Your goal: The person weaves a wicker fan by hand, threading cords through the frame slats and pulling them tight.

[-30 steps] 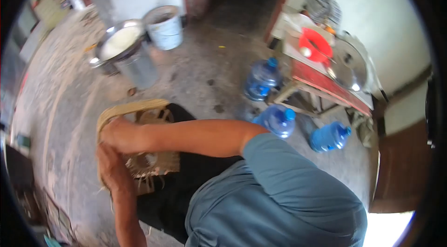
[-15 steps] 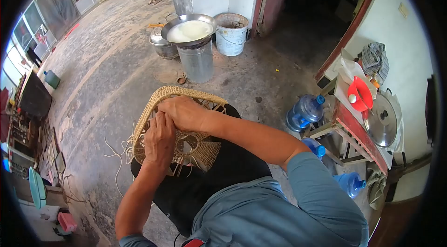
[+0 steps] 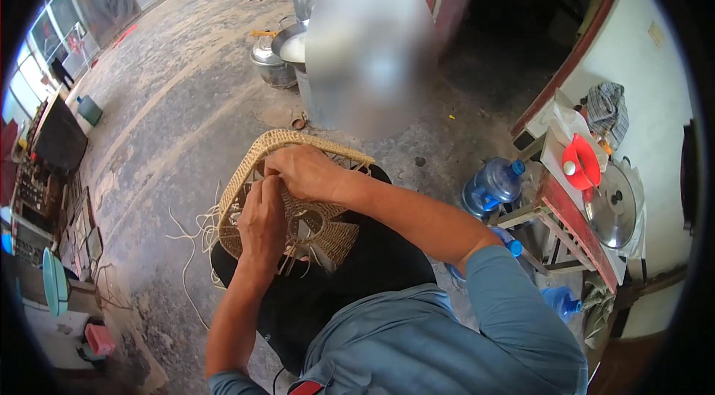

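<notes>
A woven straw piece (image 3: 335, 240) with a braided rim and openwork lies on my lap, over the black trousers. My left hand (image 3: 261, 220) has its fingers pinched together inside the rim, on the piece's left part. Against its fingertips, my right hand (image 3: 304, 171) is curled over the weave near the top. Whatever strand lies between the fingertips is too small to make out. Loose pale strands (image 3: 195, 235) hang off the left side toward the floor.
A pan (image 3: 292, 43) on a metal drum is partly behind a blurred patch. Beside it stands a lidded pot (image 3: 272, 65). At right are blue water bottles (image 3: 495, 185) and a red-edged table (image 3: 562, 210) with a red basin (image 3: 580, 162) and a lid (image 3: 612, 205). A green basin (image 3: 54, 282) is at left.
The view has swung left and steadied since the first frame. Both hands stay together at the woven rim, with my left hand's fingers slightly shifted. A blurred patch now covers part of the background.
</notes>
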Motion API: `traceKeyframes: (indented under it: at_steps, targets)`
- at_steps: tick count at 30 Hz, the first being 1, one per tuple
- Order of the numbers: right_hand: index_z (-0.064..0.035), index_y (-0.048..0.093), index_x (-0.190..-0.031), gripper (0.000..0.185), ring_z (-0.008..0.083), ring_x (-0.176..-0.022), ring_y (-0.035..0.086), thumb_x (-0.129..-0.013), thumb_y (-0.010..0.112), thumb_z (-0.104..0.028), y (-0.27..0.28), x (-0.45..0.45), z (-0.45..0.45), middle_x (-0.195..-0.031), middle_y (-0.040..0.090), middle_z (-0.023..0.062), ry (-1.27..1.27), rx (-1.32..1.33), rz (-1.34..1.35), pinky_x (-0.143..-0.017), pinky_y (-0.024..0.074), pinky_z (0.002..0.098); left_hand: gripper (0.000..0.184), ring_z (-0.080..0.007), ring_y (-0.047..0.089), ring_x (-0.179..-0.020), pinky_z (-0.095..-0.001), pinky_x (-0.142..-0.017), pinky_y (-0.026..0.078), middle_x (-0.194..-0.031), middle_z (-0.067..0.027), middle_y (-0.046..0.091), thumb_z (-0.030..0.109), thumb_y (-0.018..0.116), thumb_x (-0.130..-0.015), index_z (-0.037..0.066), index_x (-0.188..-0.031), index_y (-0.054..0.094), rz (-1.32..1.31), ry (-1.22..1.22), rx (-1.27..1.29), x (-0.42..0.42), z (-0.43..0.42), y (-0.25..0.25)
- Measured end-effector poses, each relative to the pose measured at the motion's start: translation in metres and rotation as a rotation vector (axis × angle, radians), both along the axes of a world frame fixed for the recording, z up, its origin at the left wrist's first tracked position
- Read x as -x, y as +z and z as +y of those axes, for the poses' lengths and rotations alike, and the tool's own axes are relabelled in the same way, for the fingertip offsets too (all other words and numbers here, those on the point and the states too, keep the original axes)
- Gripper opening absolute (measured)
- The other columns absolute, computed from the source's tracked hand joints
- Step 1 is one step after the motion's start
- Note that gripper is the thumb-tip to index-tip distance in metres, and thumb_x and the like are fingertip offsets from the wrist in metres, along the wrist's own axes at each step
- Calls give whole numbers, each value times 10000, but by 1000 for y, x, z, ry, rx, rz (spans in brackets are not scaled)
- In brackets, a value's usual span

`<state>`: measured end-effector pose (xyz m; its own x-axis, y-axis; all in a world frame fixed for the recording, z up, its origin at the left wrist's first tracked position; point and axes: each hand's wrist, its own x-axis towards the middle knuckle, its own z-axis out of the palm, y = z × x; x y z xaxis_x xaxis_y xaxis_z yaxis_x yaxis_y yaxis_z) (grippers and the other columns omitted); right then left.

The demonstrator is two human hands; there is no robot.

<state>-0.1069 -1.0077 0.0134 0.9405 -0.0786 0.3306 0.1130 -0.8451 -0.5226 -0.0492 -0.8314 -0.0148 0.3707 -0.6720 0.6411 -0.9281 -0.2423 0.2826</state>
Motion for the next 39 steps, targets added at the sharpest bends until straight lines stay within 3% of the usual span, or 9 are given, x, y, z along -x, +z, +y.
traceKeyframes:
  at_steps: [9,12,23,26,32,35,38,39]
  targets:
    - [-69,791,-1082,143,414,-1059,736,-974,719,-129,5,6,4,-1082,774,169,-25,1,-41,-918,580,499,155,-357,717,-885,-463,-764,577,-962,-132,696,28,704,-1018,61,-1168,722,64,84,132,-11,3,-6]
    - [-58,803,-1056,140,425,-981,736,-978,737,-154,2,7,9,-995,770,184,-36,5,-124,-885,576,533,131,-357,709,-886,-473,-768,573,-955,-129,684,37,707,-1017,60,-1144,727,75,120,150,-10,3,-7]
    - [-124,839,-1020,121,331,-930,658,-985,763,-212,-18,5,35,-937,714,57,-213,45,-303,-889,497,481,186,-390,715,-938,-482,-812,573,-994,-160,691,-24,668,-979,46,-1151,684,191,238,242,-8,6,-4]
    - [-144,843,-1007,116,306,-930,638,-973,775,-231,-19,3,46,-941,711,36,-290,65,-310,-888,460,469,117,-394,738,-933,-495,-785,568,-1006,-179,734,40,683,-1033,49,-1150,684,252,261,266,-6,6,0]
    - [-161,839,-971,102,283,-937,634,-953,781,-242,-26,-3,54,-939,705,15,-382,75,-320,-890,437,464,152,-392,749,-875,-488,-766,575,-990,-165,753,102,705,-1034,70,-1182,690,258,329,213,-6,16,-5]
    - [-154,832,-955,103,279,-925,631,-951,780,-243,-26,-3,52,-923,699,13,-358,69,-363,-893,438,459,240,-367,740,-863,-472,-779,585,-1038,-152,757,119,728,-1022,70,-1255,697,521,365,228,1,36,31]
    - [-140,828,-1016,112,298,-943,664,-963,772,-221,-24,4,45,-968,729,30,-295,95,-366,-896,464,461,335,-356,724,-950,-471,-854,581,-1127,-142,748,134,758,-999,72,-1323,695,257,353,177,-4,47,46]
    - [-131,826,-1046,118,307,-969,681,-967,771,-201,-23,6,44,-1008,744,43,-276,97,-370,-906,484,464,365,-368,694,-1071,-478,-934,557,-1214,-143,727,121,759,-987,82,-1345,695,108,370,165,-9,50,45]
